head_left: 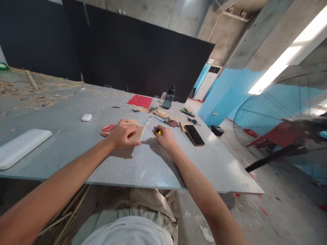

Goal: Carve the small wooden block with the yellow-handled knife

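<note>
My left hand (122,134) lies on a small pale wooden block (138,133) on the grey table (76,112), fingers curled over its near edge and pressing it down. My right hand (165,137) rests just right of the block, closed round a small tool with a yellow handle (158,130) whose dark tip points toward the block. A round reddish carved disc (108,129) lies just left of my left hand.
A black phone (194,134) lies right of my right hand. Farther back are a red mat (140,100), a dark bottle (169,98), wood pieces and tools. A white pad (21,146) and white case (86,117) lie left. A large fan (281,126) stands right.
</note>
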A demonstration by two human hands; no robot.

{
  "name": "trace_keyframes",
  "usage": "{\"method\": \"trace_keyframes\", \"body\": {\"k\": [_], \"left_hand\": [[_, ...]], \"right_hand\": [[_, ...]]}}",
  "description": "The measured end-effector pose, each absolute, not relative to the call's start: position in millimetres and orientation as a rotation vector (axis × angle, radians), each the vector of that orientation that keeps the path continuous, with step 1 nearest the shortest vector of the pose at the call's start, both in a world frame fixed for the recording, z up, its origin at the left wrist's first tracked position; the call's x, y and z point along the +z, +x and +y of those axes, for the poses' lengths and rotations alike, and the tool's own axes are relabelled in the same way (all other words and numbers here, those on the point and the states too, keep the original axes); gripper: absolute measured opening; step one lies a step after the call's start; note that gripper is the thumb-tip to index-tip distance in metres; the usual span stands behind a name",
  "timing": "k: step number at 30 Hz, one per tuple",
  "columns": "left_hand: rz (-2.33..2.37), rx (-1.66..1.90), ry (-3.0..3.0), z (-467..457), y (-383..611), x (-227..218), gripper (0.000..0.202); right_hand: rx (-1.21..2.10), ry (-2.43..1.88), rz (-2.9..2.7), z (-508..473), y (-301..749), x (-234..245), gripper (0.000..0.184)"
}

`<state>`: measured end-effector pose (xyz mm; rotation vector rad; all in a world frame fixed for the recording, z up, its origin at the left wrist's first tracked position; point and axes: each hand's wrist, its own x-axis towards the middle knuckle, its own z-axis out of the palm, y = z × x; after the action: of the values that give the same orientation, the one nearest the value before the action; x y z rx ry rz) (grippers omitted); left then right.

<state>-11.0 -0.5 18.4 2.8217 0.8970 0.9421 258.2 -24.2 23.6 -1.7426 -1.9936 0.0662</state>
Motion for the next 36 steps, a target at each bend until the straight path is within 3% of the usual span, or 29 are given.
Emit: {"method": "trace_keyframes", "body": {"k": [12,18,24,28,36], "left_hand": [[0.912,0.879,2.83,-1.4,-6.9,17.7,0.056],[0.901,0.821,2.891,-5.9,-3.2,18.4,0.055],[0.813,0.737,2.982,-14.5,6.5,17.7,0.038],[0.765,0.707,3.031,-15.1,8.5,14.5,0.035],[0.761,0.711,3.074,-12.2,7.0,10.9,0.02]], "right_hand": [[0.255,-1.315,-2.103,-35.1,247.9,18.3,0.023],[0.252,-1.22,-2.111,-44.2,245.7,22.3,0.034],[0.296,-1.034,-2.337,-57.5,232.1,24.5,0.058],[0.266,-0.858,-2.48,-62.0,223.5,25.8,0.056],[0.146,-0.903,-2.569,-62.3,224.1,24.4,0.069]]}}
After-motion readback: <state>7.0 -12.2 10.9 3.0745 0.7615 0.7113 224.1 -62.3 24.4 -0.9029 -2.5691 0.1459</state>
